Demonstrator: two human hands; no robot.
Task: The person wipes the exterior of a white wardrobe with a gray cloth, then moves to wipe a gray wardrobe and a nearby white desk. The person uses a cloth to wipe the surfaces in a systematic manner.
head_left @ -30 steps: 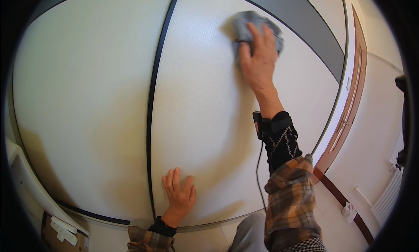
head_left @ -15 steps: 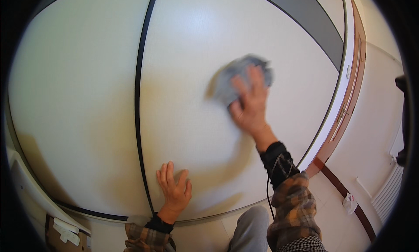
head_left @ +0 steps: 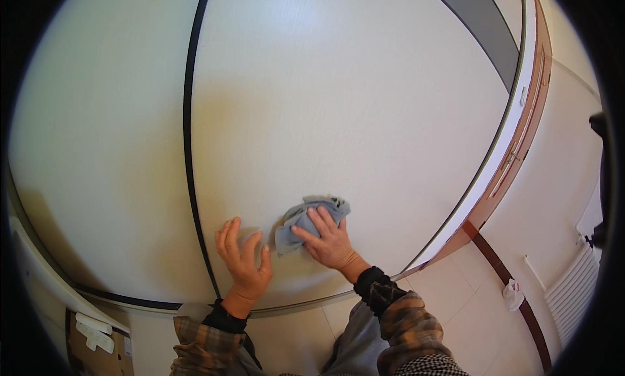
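My right hand (head_left: 329, 242) presses a crumpled blue-grey cloth (head_left: 306, 225) against the lower part of a large white sliding door panel (head_left: 364, 115). Its fingers lie spread over the cloth, which bunches up around them. To the left of it, my left hand (head_left: 244, 262) is raised at the same panel with fingers apart and nothing in them. Whether its fingertips touch the surface, I cannot tell. Just left of that hand runs the black vertical strip (head_left: 189, 115) that parts this panel from the neighbouring one.
Another white panel (head_left: 97, 148) fills the left side. A cardboard box (head_left: 81, 356) with white pieces on it sits at the lower left. On the right are a brown door frame (head_left: 521, 141), a radiator (head_left: 573, 291) and a small white bag (head_left: 513, 295) by the dark skirting.
My right hand has swept the cloth down and to the left across the panel, closer to my left hand. The left hand stays near the panel, and the view has shifted slightly.
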